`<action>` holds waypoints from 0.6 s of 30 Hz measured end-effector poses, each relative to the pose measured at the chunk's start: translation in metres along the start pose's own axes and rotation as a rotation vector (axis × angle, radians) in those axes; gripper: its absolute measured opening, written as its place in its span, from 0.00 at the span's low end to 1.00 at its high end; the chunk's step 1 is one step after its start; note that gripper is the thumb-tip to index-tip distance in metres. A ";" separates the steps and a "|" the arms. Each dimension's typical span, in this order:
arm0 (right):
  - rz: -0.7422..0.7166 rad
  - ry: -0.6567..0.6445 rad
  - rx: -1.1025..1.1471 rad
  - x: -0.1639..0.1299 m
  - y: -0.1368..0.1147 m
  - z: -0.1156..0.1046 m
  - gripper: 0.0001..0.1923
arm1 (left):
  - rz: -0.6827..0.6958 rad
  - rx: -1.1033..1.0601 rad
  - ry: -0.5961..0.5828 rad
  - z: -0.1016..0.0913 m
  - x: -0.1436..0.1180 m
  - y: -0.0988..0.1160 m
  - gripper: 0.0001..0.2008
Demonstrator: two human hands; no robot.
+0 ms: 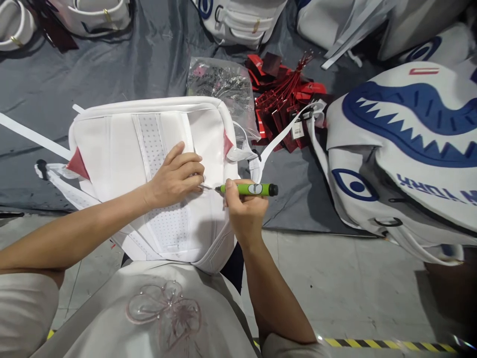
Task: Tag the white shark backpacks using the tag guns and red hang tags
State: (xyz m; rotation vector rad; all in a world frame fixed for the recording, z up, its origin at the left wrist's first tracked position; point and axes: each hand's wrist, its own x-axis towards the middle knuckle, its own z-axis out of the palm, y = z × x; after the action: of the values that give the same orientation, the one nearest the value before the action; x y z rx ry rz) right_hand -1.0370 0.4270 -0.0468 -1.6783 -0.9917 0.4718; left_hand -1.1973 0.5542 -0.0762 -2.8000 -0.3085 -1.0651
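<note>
A grey cloth covers the floor at twelve o'clock. On it lie a clear plastic bag and, just beside it at one o'clock, a heap of red tags. At three o'clock rests a white backpack with a blue shark mouth. More white bags line the top edge.

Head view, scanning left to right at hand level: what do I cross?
White backpack → left hand resting on its back panel → right hand gripping the green tool → grey sheet → white bag with blue shark face.
</note>
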 end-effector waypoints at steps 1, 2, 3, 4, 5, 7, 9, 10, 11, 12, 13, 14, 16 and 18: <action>-0.009 -0.001 0.001 0.000 0.001 0.000 0.12 | 0.008 0.002 0.027 0.000 0.001 0.000 0.11; -0.025 -0.006 -0.003 0.000 0.002 0.000 0.12 | 0.018 0.000 0.058 0.000 0.001 0.000 0.11; -0.045 -0.009 -0.016 0.000 0.002 0.000 0.12 | 0.026 -0.001 0.083 0.001 0.002 0.000 0.11; -0.063 -0.009 -0.033 0.000 0.003 0.000 0.13 | 0.029 0.002 0.087 0.001 0.002 0.000 0.11; -0.075 -0.005 -0.045 0.000 0.004 0.000 0.13 | 0.021 0.012 0.062 0.001 0.001 0.000 0.11; -0.077 0.001 -0.031 0.000 0.004 0.000 0.13 | -0.009 0.032 -0.028 0.001 0.000 0.000 0.12; -0.066 -0.014 -0.006 -0.001 0.004 0.000 0.12 | -0.023 0.020 -0.064 0.002 -0.001 0.000 0.12; -0.066 -0.024 -0.010 -0.002 0.003 0.000 0.12 | -0.018 0.001 -0.044 0.002 -0.001 0.000 0.12; -0.068 -0.028 -0.018 -0.003 0.003 0.000 0.13 | -0.008 -0.022 -0.010 0.002 -0.001 0.000 0.11; -0.070 -0.028 -0.019 -0.004 0.004 0.001 0.13 | 0.001 -0.042 0.026 0.002 -0.001 0.000 0.10; -0.068 -0.024 -0.008 -0.005 0.005 0.001 0.13 | 0.005 -0.055 0.047 0.002 0.000 0.001 0.10; -0.063 -0.021 0.011 -0.006 0.006 0.001 0.12 | 0.005 -0.061 0.056 0.002 0.000 0.001 0.09; -0.051 -0.015 0.035 -0.008 0.010 0.002 0.13 | 0.005 -0.063 0.046 0.001 0.000 0.001 0.09; -0.045 -0.010 0.029 -0.008 0.013 0.003 0.14 | 0.001 -0.059 0.024 0.001 0.000 0.001 0.09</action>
State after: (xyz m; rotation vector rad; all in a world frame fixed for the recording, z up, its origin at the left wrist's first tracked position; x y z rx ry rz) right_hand -1.0388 0.4213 -0.0612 -1.6263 -1.0230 0.4630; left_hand -1.1965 0.5531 -0.0769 -2.8363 -0.2779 -1.1255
